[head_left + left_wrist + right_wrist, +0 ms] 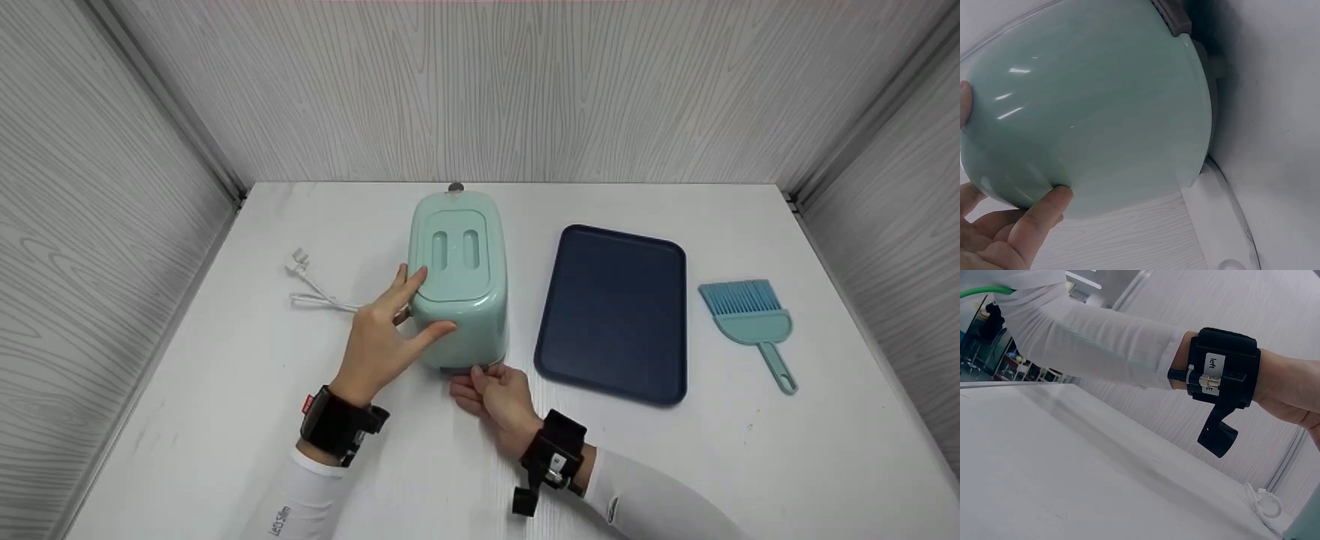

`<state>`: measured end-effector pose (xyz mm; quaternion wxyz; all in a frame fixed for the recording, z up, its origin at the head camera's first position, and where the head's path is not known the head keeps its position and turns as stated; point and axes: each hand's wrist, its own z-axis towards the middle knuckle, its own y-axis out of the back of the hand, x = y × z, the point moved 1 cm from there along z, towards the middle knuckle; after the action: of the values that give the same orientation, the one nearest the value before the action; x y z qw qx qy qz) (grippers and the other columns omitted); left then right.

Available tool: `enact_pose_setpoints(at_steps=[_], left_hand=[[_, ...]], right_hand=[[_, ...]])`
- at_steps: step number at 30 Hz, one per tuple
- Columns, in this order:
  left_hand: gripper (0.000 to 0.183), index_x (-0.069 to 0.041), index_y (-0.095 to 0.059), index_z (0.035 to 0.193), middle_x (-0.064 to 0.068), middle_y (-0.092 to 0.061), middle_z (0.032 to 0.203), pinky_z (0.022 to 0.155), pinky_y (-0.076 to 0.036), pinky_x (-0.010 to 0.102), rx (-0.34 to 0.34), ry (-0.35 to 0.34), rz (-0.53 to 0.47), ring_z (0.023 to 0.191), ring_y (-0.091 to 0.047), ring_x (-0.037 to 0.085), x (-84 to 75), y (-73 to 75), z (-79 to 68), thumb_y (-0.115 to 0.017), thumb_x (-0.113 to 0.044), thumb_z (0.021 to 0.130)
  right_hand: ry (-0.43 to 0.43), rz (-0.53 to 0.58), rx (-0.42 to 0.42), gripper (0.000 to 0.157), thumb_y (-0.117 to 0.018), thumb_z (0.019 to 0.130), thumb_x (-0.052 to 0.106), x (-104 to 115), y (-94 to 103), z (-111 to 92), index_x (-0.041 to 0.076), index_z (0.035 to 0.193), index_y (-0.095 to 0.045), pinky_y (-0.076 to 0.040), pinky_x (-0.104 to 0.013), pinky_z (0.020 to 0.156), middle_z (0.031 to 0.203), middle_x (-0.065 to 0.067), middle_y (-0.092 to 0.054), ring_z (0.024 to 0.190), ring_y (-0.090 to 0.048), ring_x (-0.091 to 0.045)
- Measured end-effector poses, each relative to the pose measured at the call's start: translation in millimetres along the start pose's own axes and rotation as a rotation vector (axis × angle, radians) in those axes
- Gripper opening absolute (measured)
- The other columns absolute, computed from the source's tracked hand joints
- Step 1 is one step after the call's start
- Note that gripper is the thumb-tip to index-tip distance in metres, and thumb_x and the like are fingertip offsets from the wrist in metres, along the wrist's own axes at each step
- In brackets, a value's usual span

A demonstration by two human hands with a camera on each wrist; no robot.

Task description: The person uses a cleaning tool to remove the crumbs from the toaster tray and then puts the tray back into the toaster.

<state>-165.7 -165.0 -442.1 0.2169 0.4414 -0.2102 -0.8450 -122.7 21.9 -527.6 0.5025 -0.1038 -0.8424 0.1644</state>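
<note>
A mint-green toaster (pixel 461 330) with a fitted lid (pixel 456 255) stands on the white table. My left hand (pixel 382 345) presses spread fingers on its near left corner, thumb against the front end. In the left wrist view, fingertips (pixel 1058 194) touch the glossy green shell (pixel 1106 112). A dark grey-brown part (pixel 1171 17) juts from the shell there. Low at the near end, my right hand (pixel 502 401) pinches a dark strip (pixel 454 370) at the toaster's base; what lies underneath is hidden. The right wrist view shows the left wrist strap (pixel 1224 368), not the right fingers.
Left of the toaster lies its white cord and plug (pixel 300 262). A navy tray (pixel 615 315) rests to the right, with a teal hand brush (pixel 754 326) beyond it. Wood-grain panels (pixel 480 90) rise behind and at both sides.
</note>
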Motion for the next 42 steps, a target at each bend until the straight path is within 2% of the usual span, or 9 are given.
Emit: enact_pose_setpoints(at_steps=[5, 12, 19, 26, 33, 42], left_hand=[[0.081, -0.009, -0.056, 0.148, 0.029, -0.047, 0.149, 0.087, -0.064, 0.033, 0.009, 0.002, -0.004, 0.139, -0.051, 0.034, -0.3, 0.3, -0.1, -0.088, -0.042, 0.081], [0.081, -0.007, -0.056, 0.147, 0.031, -0.047, 0.148, 0.087, -0.064, 0.032, 0.009, -0.010, -0.005, 0.139, -0.051, 0.034, 0.0, 0.1, -1.9, -0.088, -0.042, 0.081], [0.081, -0.006, -0.056, 0.146, 0.035, -0.046, 0.146, 0.087, -0.064, 0.031, 0.011, -0.024, -0.005, 0.133, -0.056, 0.036, 0.7, -2.0, -5.3, -0.089, -0.041, 0.081], [0.081, -0.007, -0.056, 0.147, 0.034, -0.046, 0.147, 0.087, -0.064, 0.030, 0.008, -0.015, -0.004, 0.132, -0.057, 0.034, 2.3, -3.4, -7.7, -0.089, -0.041, 0.080], [0.081, -0.010, -0.055, 0.148, 0.031, -0.045, 0.150, 0.089, -0.063, 0.031, 0.018, 0.017, -0.016, 0.136, -0.054, 0.034, 0.8, -4.2, -9.6, -0.087, -0.044, 0.081], [0.081, -0.006, -0.056, 0.147, 0.034, -0.046, 0.149, 0.088, -0.064, 0.033, 0.003, -0.003, -0.013, 0.139, -0.051, 0.038, 2.1, -2.2, -8.8, -0.089, -0.040, 0.081]], right_hand=[[-0.010, 0.000, -0.005, 0.022, -0.051, 0.108, 0.006, 0.0, 0.1, -0.6, -0.013, 0.121, -0.053, -0.064, -0.037, 0.092, 0.108, -0.023, -0.074, 0.097, -0.076, -0.024], [-0.031, -0.040, -0.002, 0.023, -0.052, 0.108, 0.009, -0.6, 1.8, -1.3, -0.011, 0.120, -0.054, -0.065, -0.035, 0.089, 0.105, -0.019, -0.075, 0.093, -0.077, -0.022], [-0.065, -0.056, 0.018, 0.027, -0.051, 0.109, 0.010, -0.6, 6.5, -2.2, -0.012, 0.124, -0.055, -0.064, -0.035, 0.092, 0.110, -0.020, -0.075, 0.101, -0.076, -0.024], [-0.088, -0.069, 0.040, 0.030, -0.049, 0.110, 0.010, -2.2, 9.3, -7.6, -0.013, 0.127, -0.059, -0.063, -0.034, 0.093, 0.110, -0.019, -0.075, 0.103, -0.075, -0.024], [-0.087, -0.057, 0.061, 0.027, -0.050, 0.109, 0.009, -3.4, 11.7, -11.1, -0.013, 0.124, -0.056, -0.062, -0.036, 0.095, 0.113, -0.022, -0.074, 0.106, -0.074, -0.027], [-0.130, -0.060, 0.054, 0.027, -0.051, 0.109, 0.010, -6.3, 11.3, -21.8, -0.011, 0.126, -0.056, -0.063, -0.035, 0.092, 0.109, -0.018, -0.076, 0.103, -0.075, -0.024]])
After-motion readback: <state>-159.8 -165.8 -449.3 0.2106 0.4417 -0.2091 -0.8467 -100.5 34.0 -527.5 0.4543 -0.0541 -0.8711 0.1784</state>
